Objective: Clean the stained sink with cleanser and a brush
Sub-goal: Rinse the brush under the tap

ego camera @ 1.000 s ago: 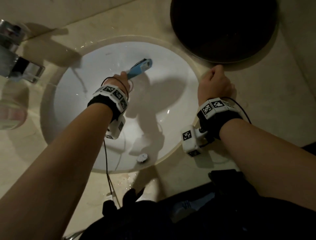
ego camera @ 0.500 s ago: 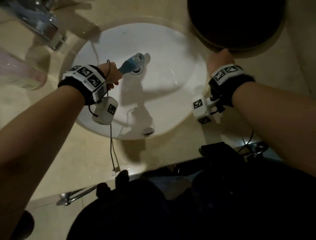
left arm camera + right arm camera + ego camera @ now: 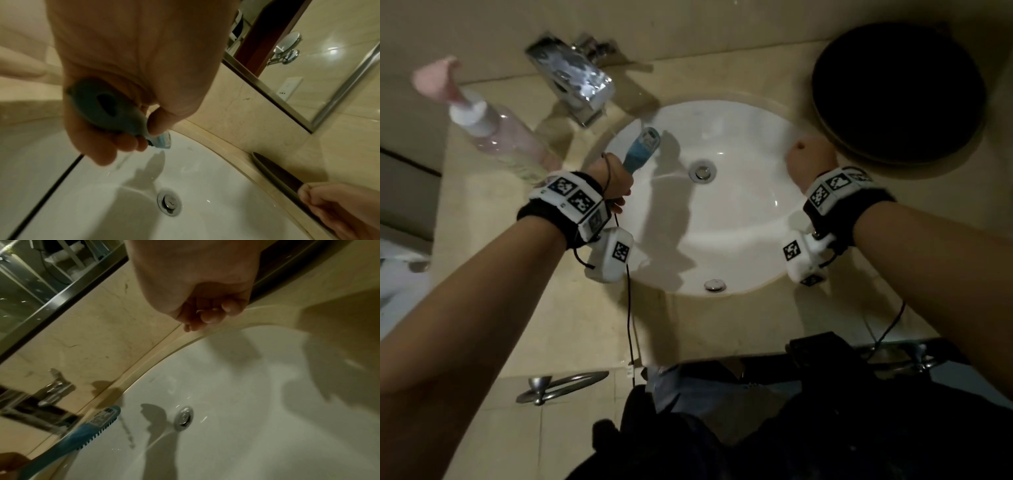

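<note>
Bathroom: sink (image 3: 739, 240), tap (image 3: 571, 82), wall mirror (image 3: 308, 65).

Right hand (image 3: 205, 305) curled at 12 o'clock over counter (image 3: 92, 340) edge; white sink (image 3: 246, 402) below, drain (image 3: 183, 417) center, blue brush (image 3: 82, 433) at 8 o'clock.

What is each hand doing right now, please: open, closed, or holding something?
Left hand: closed, fingers curled round the blue brush handle.
Right hand: closed into a fist at the sink rim, holding nothing.
</note>
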`<act>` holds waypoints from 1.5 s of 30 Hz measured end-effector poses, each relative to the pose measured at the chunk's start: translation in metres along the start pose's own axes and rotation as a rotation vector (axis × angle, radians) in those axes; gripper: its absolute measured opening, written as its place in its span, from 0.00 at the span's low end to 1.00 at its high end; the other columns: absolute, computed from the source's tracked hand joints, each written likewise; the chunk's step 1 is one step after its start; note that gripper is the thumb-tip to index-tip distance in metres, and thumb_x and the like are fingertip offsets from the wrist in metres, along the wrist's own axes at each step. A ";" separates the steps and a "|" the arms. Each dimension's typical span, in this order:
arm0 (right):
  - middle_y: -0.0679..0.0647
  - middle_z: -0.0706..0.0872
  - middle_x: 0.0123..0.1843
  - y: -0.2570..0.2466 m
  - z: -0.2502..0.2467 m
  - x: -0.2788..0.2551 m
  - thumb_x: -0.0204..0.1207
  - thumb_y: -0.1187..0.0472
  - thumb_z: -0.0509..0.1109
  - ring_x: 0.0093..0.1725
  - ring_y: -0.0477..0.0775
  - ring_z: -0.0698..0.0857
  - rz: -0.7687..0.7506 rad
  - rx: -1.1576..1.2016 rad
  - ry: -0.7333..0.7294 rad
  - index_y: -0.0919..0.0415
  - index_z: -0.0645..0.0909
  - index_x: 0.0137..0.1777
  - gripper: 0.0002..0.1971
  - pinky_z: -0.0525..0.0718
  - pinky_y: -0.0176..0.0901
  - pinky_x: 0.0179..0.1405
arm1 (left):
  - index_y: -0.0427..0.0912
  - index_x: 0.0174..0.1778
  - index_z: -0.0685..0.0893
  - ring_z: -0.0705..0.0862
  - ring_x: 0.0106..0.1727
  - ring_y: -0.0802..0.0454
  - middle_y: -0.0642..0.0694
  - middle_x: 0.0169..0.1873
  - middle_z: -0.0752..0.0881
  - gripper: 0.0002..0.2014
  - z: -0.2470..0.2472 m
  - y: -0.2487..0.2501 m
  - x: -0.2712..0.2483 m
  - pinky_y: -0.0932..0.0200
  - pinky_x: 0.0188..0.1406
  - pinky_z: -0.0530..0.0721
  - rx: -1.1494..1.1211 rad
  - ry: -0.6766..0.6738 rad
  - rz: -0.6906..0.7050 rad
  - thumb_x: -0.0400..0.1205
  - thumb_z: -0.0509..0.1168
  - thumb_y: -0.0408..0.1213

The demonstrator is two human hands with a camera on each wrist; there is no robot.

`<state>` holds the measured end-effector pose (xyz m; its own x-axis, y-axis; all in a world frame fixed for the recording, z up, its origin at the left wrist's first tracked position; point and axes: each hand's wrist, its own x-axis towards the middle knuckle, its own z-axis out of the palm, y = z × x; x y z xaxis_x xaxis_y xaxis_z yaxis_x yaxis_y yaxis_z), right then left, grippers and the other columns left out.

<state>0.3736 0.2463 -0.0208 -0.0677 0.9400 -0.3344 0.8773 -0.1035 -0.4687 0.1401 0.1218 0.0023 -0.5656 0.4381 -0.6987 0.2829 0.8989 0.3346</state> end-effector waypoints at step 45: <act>0.59 0.80 0.51 -0.142 -0.005 0.010 0.81 0.67 0.57 0.52 0.54 0.76 -0.228 0.312 -0.236 0.65 0.83 0.57 0.14 0.74 0.39 0.54 | 0.26 0.69 0.70 0.84 0.38 0.41 0.39 0.45 0.83 0.17 -0.020 0.034 -0.029 0.43 0.47 0.85 0.135 -0.160 0.228 0.86 0.52 0.30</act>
<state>0.2512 0.2719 0.0467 -0.3813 0.8539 -0.3542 0.6443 -0.0293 -0.7642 0.1507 0.1395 0.0469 -0.3495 0.6117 -0.7097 0.4949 0.7637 0.4145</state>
